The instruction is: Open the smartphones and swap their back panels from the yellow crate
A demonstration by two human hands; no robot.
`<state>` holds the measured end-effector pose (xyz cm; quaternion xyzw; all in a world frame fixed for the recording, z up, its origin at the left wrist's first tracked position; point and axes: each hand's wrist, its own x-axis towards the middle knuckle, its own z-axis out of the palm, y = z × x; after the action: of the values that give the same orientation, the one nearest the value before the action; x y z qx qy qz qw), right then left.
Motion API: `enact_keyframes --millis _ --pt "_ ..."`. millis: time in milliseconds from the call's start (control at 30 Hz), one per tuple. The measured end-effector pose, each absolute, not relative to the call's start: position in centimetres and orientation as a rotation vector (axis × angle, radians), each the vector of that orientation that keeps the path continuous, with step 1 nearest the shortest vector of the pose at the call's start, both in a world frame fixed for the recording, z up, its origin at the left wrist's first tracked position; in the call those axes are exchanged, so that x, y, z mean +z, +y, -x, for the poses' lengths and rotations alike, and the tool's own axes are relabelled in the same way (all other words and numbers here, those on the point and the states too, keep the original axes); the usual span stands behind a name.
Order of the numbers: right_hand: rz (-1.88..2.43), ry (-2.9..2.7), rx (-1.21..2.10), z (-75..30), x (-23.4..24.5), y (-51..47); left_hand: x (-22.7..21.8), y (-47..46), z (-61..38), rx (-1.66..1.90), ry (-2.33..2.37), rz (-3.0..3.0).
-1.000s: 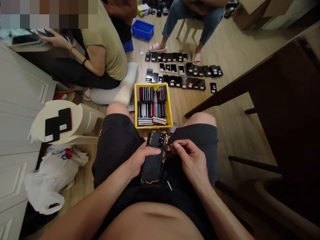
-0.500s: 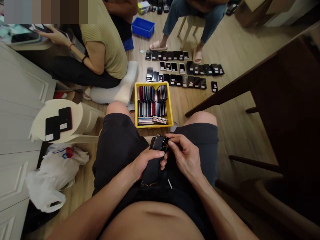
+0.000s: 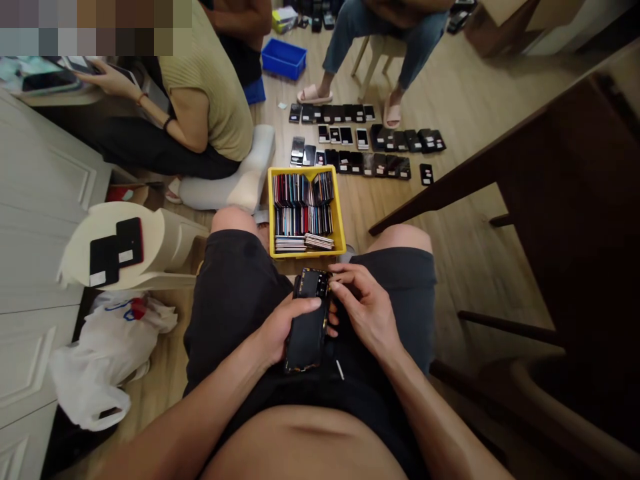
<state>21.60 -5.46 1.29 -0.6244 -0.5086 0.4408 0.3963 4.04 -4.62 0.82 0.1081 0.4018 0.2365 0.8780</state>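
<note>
Two dark phones [image 3: 104,257] lie overlapping on the cream stool [image 3: 80,260] to your left, each with a white label whose writing is too small to read. Small labels also mark many of the phones [image 3: 347,136] in rows on the floor, equally illegible. The white plastic bag [image 3: 90,387] below the stool shows blue and red print.

Between your knees stands a yellow bin [image 3: 342,227] packed with thin, flat pieces. Dark wooden furniture [image 3: 555,200] fills your right side; one co-worker [image 3: 220,113] sits ahead to your left, another, in jeans [image 3: 337,40], beyond the rows.

The opened phone [image 3: 306,337] is above your lap, held in your left hand [image 3: 277,330], thumb across its face. Your right hand [image 3: 370,303] brings thumb and forefinger close together at its upper right edge; whether they grip anything, you cannot tell. A thin white stick [image 3: 340,369] lies on your shorts [image 3: 235,287].
</note>
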Motion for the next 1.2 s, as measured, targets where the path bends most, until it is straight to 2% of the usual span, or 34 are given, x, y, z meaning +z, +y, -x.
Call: enact_keyframes --millis 200,367,533,733,833,1000,1100,1200 --pt "1.464 -1.503 1.314 -22.5 2.2 -6.5 0.8 -3.6 -2.7 0.660 0.925 -0.179" --pt "1.598 -1.084 1.379 -20.9 1.2 -6.0 0.8 -3.0 -2.4 0.659 0.984 -0.150" --pt "1.714 -1.145 1.388 -19.3 0.6 -5.0 0.9 -2.8 -2.7 0.680 1.086 -0.196" --pt "1.524 -0.947 1.471 -20.4 1.5 -3.7 3.4 -1.9 -1.0 0.771 1.092 -0.318" --pt "1.420 -0.903 1.526 -20.5 2.0 -2.5 5.2 -1.1 1.4 0.794 1.243 -0.363" --pt "1.380 -0.936 1.664 -18.9 1.8 -1.0 5.4 -0.9 6.5 0.836 1.752 -0.846" --pt "1.408 -1.106 1.602 -18.0 1.9 -0.7 4.1 -1.5 9.1 0.634 2.059 -1.230" --pt "1.453 -1.281 1.486 -17.7 2.7 -0.6 2.7 -1.9 10.5 0.454 2.104 -1.470"
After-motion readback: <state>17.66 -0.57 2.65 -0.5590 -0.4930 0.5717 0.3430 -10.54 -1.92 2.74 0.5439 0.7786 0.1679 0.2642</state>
